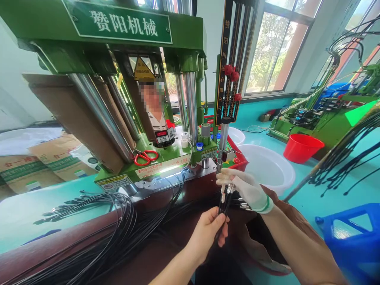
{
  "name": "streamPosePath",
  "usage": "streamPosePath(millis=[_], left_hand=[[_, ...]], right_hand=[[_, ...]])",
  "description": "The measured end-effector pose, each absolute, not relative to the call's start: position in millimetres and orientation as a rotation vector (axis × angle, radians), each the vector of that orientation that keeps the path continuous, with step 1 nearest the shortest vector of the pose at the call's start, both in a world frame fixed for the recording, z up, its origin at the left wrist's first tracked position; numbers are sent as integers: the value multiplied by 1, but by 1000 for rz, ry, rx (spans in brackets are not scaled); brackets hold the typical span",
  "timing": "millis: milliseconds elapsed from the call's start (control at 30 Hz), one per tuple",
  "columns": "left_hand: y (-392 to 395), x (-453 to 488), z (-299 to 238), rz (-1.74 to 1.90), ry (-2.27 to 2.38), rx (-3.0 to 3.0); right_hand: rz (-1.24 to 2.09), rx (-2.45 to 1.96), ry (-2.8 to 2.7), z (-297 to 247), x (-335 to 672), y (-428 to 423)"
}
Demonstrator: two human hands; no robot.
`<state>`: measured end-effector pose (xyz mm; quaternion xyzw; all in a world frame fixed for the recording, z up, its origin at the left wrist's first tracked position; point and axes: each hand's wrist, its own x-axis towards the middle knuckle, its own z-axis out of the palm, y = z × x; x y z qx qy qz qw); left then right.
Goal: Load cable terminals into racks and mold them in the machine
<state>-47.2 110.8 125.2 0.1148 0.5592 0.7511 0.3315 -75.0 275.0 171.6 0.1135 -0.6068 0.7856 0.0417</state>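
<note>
My bare left hand (pixel 210 229) is closed around a small bunch of black cables (pixel 223 208), just below their metal ends. Above it, my right hand (pixel 247 189), in a white glove with a green cuff, has its fingers bent at the silvery metal connectors (pixel 228 188) on those cables. The fingertips touch or nearly touch the connectors; how firmly they grip I cannot make out. More metal cable ends (pixel 244 204) lie just under the gloved hand. A large bundle of long black cables (pixel 127 229) spreads across the dark red bench top to the left.
A green press (pixel 190 158) with steel columns stands ahead, red-handled scissors (pixel 145 157) on its bed. A scale post (pixel 225 146) rises beyond my right hand. White tub (pixel 267 162), red bucket (pixel 303 147) and blue stool (pixel 353 233) are at the right. Cardboard (pixel 74 114) leans left.
</note>
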Motion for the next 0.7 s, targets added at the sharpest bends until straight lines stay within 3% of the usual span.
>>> streamPosePath(millis=[433, 533, 700], left_hand=[[124, -54, 112, 1875, 1416, 326], [129, -54, 108, 1807, 1412, 289], [135, -52, 101, 1867, 1316, 228]], right_hand=[[2733, 754, -1925, 157, -81, 288], [2473, 763, -2241, 160, -85, 283], [1671, 915, -2908, 161, -74, 271]])
